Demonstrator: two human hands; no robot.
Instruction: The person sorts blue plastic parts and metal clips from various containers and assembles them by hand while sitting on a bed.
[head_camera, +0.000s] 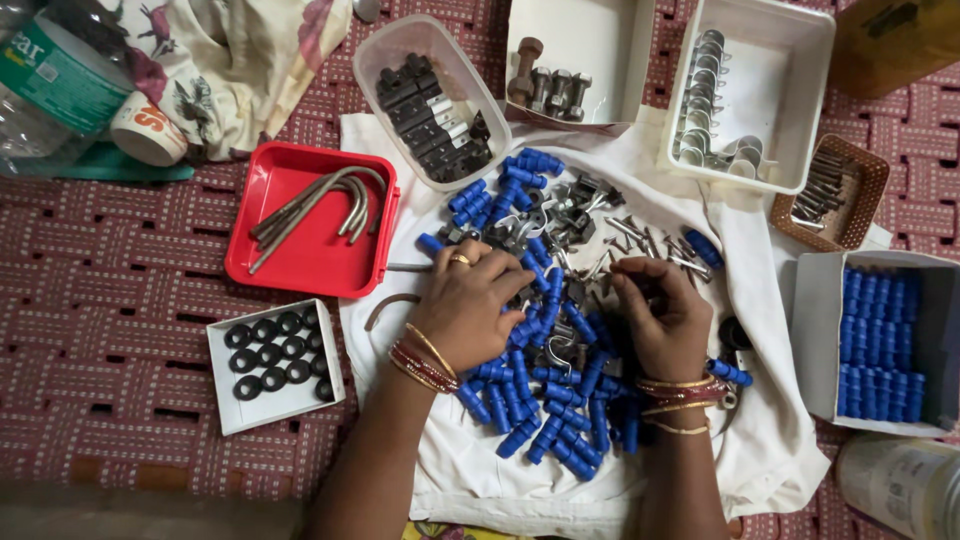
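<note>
A white cloth (770, 440) lies spread on a red patterned mat and carries a heap of blue plastic sleeves (545, 400) mixed with small metal clamps and screws (640, 240). My left hand (470, 305), with a ring and bangles, rests palm down on the heap, fingers curled among the parts. My right hand (665, 320) has its fingertips pinched together over the small metal pieces; whether it grips one is hidden by the fingers.
Around the cloth stand a red tray of bent metal rods (315, 215), a white box of black rubber rings (275, 362), a tub of black blocks (430, 110), boxes of bolts (550, 90) and clips (720, 110), a basket of screws (830, 195), a box of blue sleeves (880, 340).
</note>
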